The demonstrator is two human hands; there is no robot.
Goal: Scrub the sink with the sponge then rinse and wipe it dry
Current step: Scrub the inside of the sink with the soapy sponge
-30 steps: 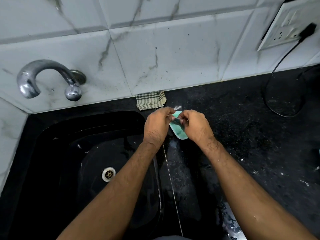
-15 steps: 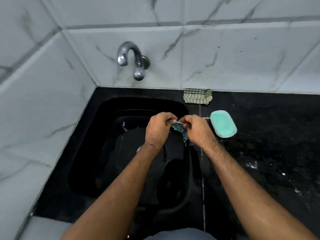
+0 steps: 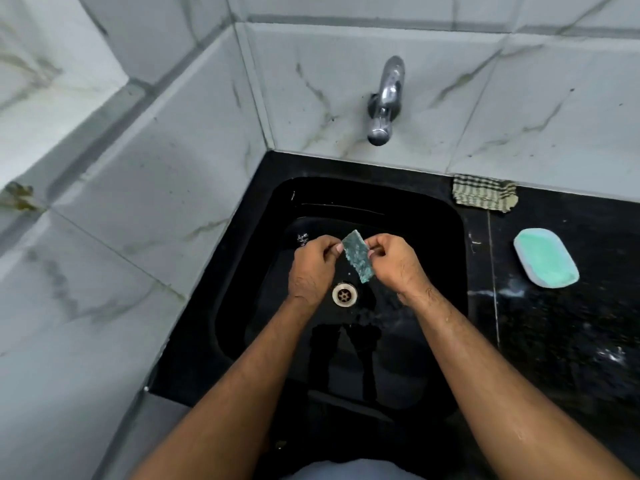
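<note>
Left hand and right hand each pinch sponge above sink; both grips narrow.

The deep black sink looks glossy and wet, mirroring the arms. The thin green scouring sponge appears coarse and mottled. The curved chrome tap and round metal drain shine. The white marble-veined wall tiles look smooth; the checked folded cloth is woven, and the black speckled stone counter polished.

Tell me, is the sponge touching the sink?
Apart. The head view shows the sponge pinched between both hands, held up over the sink above the drain.
</note>
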